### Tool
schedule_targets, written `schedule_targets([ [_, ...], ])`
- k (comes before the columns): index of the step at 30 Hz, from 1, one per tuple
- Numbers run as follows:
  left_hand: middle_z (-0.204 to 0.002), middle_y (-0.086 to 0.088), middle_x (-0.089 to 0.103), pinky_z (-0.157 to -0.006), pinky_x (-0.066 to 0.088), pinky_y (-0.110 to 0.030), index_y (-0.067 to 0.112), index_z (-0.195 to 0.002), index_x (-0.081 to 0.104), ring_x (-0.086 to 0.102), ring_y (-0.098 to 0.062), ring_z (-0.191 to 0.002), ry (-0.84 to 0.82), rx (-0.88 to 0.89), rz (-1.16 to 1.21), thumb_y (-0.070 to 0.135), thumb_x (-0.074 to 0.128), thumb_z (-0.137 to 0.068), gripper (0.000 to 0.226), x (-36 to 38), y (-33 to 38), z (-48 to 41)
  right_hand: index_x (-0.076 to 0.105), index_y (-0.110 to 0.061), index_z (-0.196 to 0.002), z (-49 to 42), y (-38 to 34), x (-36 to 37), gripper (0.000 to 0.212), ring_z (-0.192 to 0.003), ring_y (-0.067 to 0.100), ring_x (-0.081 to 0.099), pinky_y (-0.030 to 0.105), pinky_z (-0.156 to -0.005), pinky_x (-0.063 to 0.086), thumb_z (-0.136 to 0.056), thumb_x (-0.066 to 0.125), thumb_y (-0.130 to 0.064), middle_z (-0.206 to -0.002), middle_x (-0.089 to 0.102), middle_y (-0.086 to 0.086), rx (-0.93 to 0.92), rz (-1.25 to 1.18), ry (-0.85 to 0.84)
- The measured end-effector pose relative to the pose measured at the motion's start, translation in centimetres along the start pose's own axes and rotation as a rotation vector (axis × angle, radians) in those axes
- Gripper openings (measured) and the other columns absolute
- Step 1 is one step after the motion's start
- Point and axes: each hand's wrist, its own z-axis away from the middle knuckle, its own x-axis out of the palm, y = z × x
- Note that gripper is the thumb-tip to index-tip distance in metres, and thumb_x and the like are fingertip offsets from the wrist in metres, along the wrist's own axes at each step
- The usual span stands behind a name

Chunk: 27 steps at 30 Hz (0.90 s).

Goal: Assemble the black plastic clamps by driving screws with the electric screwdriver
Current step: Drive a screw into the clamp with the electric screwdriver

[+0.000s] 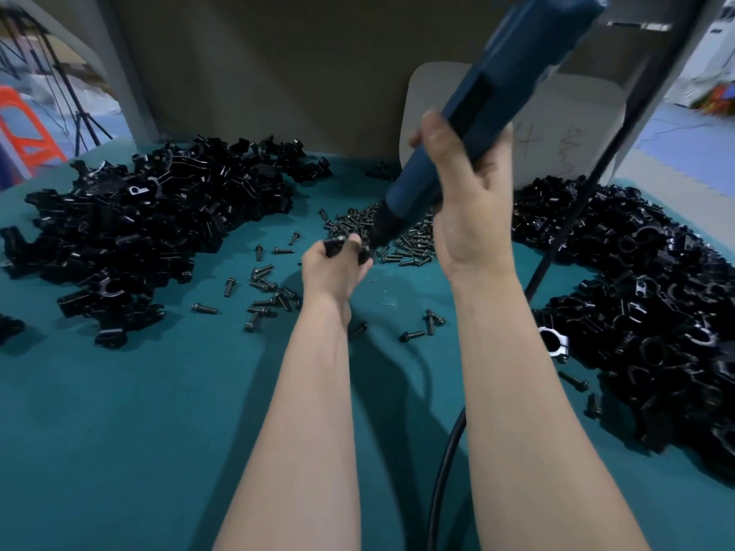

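Above the teal desk [159, 431], the raised right hand [471, 200] wraps its grip round the tilted blue electric screwdriver [489, 101], tip down beside a black clamp [334, 245] pinched in the left hand [334, 268], its grip curled.

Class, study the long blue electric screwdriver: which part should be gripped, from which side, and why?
Grip the blue electric screwdriver round its lower barrel, above the black nose, from the right, as the right hand does. Its long body leans up rightward, so a low grip likely steadies the tip at the black plastic clamp in the left hand.
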Motion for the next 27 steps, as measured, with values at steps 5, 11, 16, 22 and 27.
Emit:
schedule_targets([
  [5, -0.099, -0.017, 0.062, -0.06, 0.052, -0.02, 0.008, -0.089, 0.046, 0.058, -0.014, -0.061, -0.033, -0.098, 0.277, 0.02, 0.052, -0.099, 0.017, 0.2, 0.6, 0.1, 0.043, -0.013, -0.123, -0.4, -0.8, -1.1, 0.038, -0.086, 0.015, 0.06, 0.03, -0.093, 0.05, -0.089, 0.06, -0.021, -0.1, 0.055, 0.003, 0.0, -0.189, 0.25],
  [11, -0.098, -0.013, 0.059, -0.071, 0.054, -0.025, 0.006, -0.094, 0.051, 0.061, -0.021, -0.082, -0.017, -0.096, 0.489, 0.014, 0.056, -0.097, 0.01, 0.0, 0.7, 0.3, 0.031, -0.005, -0.14, -1.0, -0.8, -2.0, 0.062, -0.109, 0.024, 0.061, 0.036, -0.102, 0.047, -0.09, 0.066, -0.013, -0.116, 0.058, 0.004, 0.045, -0.213, 0.537],
  [16, -0.091, -0.013, 0.058, -0.075, 0.054, -0.025, 0.008, -0.089, 0.051, 0.058, -0.018, -0.073, -0.007, -0.071, 0.544, 0.008, 0.056, -0.096, 0.008, 0.1, 0.9, 0.7, 0.032, -0.009, -0.136, -1.1, -0.2, -2.1, 0.057, -0.119, 0.025, 0.056, 0.036, -0.104, 0.045, -0.09, 0.065, -0.016, -0.116, 0.056, 0.0, 0.079, -0.187, 0.593],
  [22, -0.085, -0.003, 0.059, -0.076, 0.05, -0.023, 0.013, -0.087, 0.054, 0.057, -0.013, -0.079, 0.016, 0.019, 0.393, 0.011, 0.055, -0.097, 0.01, 0.5, 0.8, 0.9, 0.031, -0.009, -0.139, -0.8, 0.1, -1.5, 0.058, -0.1, 0.018, 0.062, 0.028, -0.094, 0.052, -0.093, 0.061, -0.026, -0.113, 0.06, 0.0, 0.096, -0.16, 0.589],
  [27, -0.093, -0.004, 0.058, -0.077, 0.051, -0.022, 0.015, -0.09, 0.054, 0.057, -0.014, -0.088, 0.024, 0.066, 0.308, 0.014, 0.056, -0.097, 0.008, 0.6, 0.6, 0.8, 0.027, -0.008, -0.142, -0.7, 0.3, -1.4, 0.061, -0.119, 0.029, 0.056, 0.036, -0.098, 0.05, -0.093, 0.061, -0.025, -0.136, 0.051, 0.018, 0.102, -0.191, 0.61],
])
